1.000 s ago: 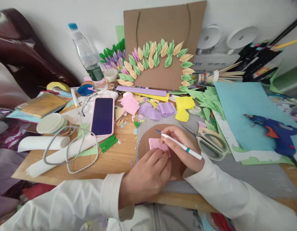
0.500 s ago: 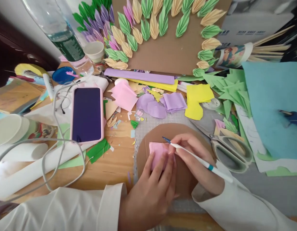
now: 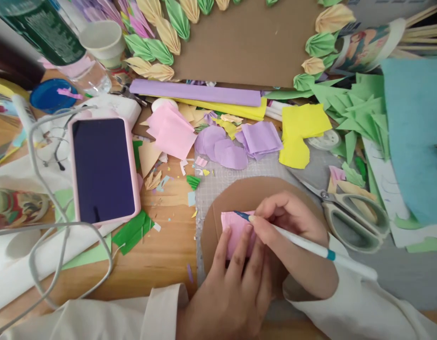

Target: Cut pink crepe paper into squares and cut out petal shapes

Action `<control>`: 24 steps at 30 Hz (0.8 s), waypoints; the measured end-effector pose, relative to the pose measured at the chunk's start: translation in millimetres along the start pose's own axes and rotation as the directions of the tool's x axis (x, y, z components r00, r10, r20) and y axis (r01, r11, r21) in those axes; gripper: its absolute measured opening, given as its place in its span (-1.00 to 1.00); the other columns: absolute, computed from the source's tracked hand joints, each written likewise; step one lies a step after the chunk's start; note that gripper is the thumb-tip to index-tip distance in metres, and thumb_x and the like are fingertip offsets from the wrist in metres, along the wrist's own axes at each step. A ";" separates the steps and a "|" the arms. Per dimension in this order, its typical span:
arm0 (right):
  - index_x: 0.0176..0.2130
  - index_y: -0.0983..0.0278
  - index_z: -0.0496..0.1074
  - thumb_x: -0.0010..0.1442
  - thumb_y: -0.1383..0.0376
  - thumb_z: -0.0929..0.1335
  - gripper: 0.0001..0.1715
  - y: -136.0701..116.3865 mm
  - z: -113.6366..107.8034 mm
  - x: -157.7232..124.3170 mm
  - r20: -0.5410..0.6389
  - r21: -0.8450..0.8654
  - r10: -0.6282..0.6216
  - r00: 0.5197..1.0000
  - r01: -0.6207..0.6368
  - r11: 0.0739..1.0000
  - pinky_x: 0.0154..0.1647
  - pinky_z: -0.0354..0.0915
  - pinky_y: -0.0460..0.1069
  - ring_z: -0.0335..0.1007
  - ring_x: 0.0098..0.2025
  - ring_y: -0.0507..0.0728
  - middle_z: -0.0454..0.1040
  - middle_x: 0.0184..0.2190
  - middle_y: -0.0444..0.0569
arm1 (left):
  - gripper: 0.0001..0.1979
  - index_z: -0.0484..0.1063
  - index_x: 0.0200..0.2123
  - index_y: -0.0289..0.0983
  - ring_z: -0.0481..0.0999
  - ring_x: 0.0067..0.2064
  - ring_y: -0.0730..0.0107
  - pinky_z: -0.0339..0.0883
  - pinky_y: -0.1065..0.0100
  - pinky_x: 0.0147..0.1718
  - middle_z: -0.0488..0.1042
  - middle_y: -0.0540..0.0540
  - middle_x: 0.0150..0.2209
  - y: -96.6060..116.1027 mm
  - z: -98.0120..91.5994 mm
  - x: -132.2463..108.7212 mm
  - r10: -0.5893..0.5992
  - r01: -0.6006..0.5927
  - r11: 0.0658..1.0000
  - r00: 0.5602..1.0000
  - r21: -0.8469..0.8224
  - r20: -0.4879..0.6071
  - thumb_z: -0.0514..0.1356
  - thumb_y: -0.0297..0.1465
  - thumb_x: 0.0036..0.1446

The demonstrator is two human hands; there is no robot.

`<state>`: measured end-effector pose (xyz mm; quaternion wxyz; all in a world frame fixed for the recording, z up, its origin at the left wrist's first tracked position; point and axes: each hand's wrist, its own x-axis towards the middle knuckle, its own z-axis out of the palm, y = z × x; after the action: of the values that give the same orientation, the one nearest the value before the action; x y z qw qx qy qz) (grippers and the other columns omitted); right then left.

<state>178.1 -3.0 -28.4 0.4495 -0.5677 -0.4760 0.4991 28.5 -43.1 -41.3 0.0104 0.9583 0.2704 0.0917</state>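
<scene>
Under the spread fingers of my left hand [image 3: 236, 288] lies a small pink paper piece [image 3: 232, 222], pressed flat on a round brown cardboard [image 3: 218, 198]. My right hand [image 3: 292, 231] is closed around a white pen [image 3: 306, 245] with a teal band and a dark blue tip. The tip meets the upper edge of the pink paper, as far as I can see. My left fingers hide the lower part of the paper. Scissors [image 3: 346, 208] with grey-beige handles lie right of the cardboard, their blades pointing up and left.
A phone in a pink case [image 3: 101, 170] lies left, beside a looped white cable [image 3: 68, 222]. Purple squares [image 3: 263, 138], yellow pieces [image 3: 299, 137] and pink sheets [image 3: 174, 132] lie behind the cardboard. A leaf-trimmed brown board [image 3: 239, 47] stands at the back.
The pen tip has come down from above the pink paper onto its upper edge. My left fingers have spread a little. The view has moved closer to the table.
</scene>
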 end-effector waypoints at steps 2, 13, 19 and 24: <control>-0.49 0.21 0.25 0.17 0.35 0.39 -0.73 2.4 -2.2 2.9 -0.026 0.002 -0.029 0.999 0.029 1.000 -0.56 0.18 -0.11 0.20 -0.56 -0.02 0.29 -0.57 -0.22 | -0.62 0.39 0.07 -0.45 0.35 0.15 -0.26 0.06 -0.23 0.07 0.43 -0.31 0.12 -0.1 0.1 0.1 0.008 -0.008 1.000 1.000 0.002 -0.010 -0.01 -0.41 0.28; -0.57 0.23 0.08 0.18 0.39 0.37 -0.57 3.4 -2.0 -1.4 -0.082 -0.382 -0.159 0.984 0.116 0.917 -0.62 0.06 -0.14 0.06 -0.61 -0.07 0.21 -0.64 -0.28 | -0.64 0.44 0.02 -0.39 0.37 0.14 -0.20 0.13 -0.19 0.04 0.46 -0.25 0.10 -2.2 -2.3 2.9 -0.004 0.004 1.000 1.000 -0.006 -0.012 0.00 -0.40 0.27; -0.56 0.22 0.12 0.21 0.33 0.37 -0.59 1.3 -1.3 -1.6 -0.066 -0.395 -0.148 0.987 0.110 0.912 -0.59 0.12 -0.12 0.12 -0.59 -0.05 0.25 -0.62 -0.25 | -0.61 0.40 0.08 -0.39 0.34 0.16 -0.21 0.12 -0.19 0.06 0.43 -0.26 0.13 -3.4 -2.2 2.4 0.007 -0.007 1.000 1.000 -0.008 0.008 0.00 -0.39 0.27; -0.54 0.20 0.12 0.23 0.29 0.36 -0.60 -0.1 -3.4 -1.7 -0.020 -0.423 -0.138 0.990 0.117 0.899 -0.58 0.15 -0.10 0.15 -0.59 -0.03 0.29 -0.62 -0.23 | -0.60 0.38 0.11 -0.40 0.33 0.17 -0.23 0.14 -0.19 0.06 0.43 -0.27 0.13 -1.9 -3.1 1.4 0.000 0.000 1.000 1.000 -0.004 0.008 0.00 -0.38 0.27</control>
<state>181.4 -4.8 -27.7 0.3600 -0.6308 -0.5973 0.3401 28.1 -40.9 -38.2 0.0134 0.9586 0.2703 0.0887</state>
